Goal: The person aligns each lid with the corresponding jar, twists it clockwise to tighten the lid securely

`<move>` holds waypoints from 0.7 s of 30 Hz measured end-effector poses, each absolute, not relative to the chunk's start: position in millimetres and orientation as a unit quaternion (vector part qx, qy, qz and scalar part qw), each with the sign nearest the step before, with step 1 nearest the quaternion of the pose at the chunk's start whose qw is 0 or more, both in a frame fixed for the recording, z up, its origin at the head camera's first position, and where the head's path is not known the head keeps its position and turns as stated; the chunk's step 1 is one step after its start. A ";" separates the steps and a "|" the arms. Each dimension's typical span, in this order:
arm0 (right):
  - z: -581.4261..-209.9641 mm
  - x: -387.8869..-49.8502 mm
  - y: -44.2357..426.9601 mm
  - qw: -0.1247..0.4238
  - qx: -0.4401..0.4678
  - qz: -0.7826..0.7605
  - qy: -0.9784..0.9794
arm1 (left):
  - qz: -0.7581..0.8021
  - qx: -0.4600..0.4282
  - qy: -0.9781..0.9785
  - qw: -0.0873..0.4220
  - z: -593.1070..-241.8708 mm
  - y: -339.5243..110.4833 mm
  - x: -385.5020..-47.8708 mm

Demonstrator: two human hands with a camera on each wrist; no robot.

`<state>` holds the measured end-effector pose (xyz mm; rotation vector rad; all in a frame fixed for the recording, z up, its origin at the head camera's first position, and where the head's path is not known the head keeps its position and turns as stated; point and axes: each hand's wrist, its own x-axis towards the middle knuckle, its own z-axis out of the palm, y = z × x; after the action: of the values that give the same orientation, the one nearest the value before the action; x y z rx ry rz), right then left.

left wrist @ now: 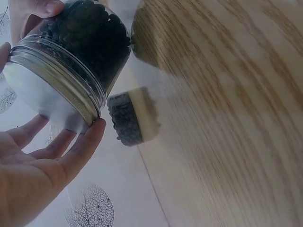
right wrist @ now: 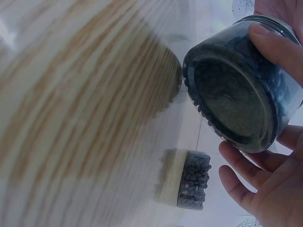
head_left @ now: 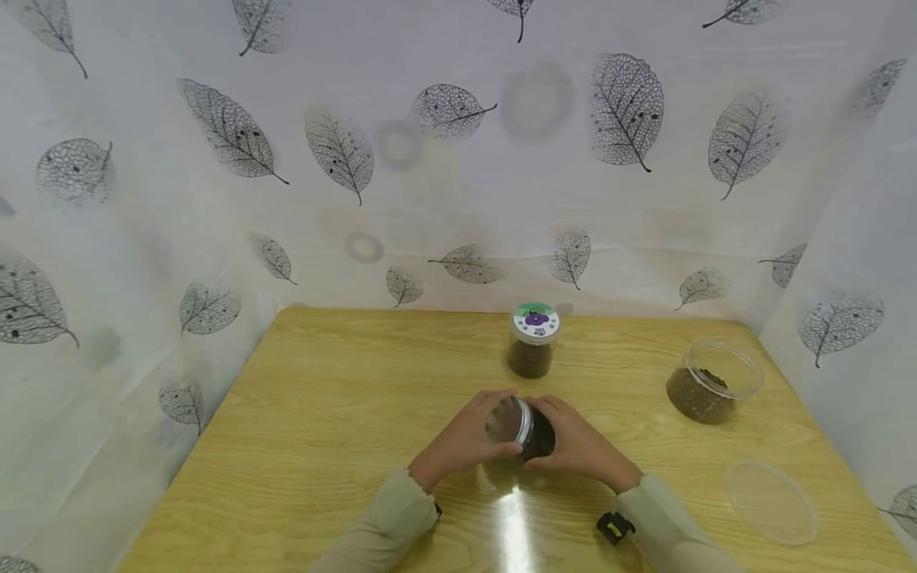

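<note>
Both hands hold a clear jar [right wrist: 232, 90] tilted on its side above the table. Dark, bean-like pieces fill the jar. My left hand [head_left: 469, 438] grips the lid end, its fingers [left wrist: 85, 146] spread along the silver lid [left wrist: 45, 92]. At the other end, my right hand [head_left: 580, 442] holds the jar's body, with its thumb [right wrist: 277, 49] on the side wall. The lid looks seated on the jar in the left wrist view. The jar's base faces the right wrist camera.
Behind the hands stands a lidded jar [head_left: 530, 358] with dark contents and a purple-flower label. An uncovered clear tub [head_left: 702, 394] of dark pieces is at the right. Nearer lies a translucent round lid [head_left: 772, 503]. Leaf-patterned sheeting [head_left: 458, 191] surrounds the wooden table [head_left: 322, 398].
</note>
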<state>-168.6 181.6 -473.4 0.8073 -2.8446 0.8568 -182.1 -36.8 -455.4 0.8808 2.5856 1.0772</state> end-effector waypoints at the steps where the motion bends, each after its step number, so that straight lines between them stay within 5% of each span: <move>1: -473.4 -168.5 181.5 0.032 0.262 0.277 -0.924 | 0.364 0.297 0.877 0.103 -455.2 -36.5 -182.0; 21: -470.3 -165.9 179.9 0.025 0.257 0.270 -0.928 | 0.397 0.284 0.867 0.101 -462.4 -35.1 -183.2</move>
<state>-165.9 179.9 -470.3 0.7938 -2.8695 0.8366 -183.2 -35.1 -462.4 0.8404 2.5605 1.1727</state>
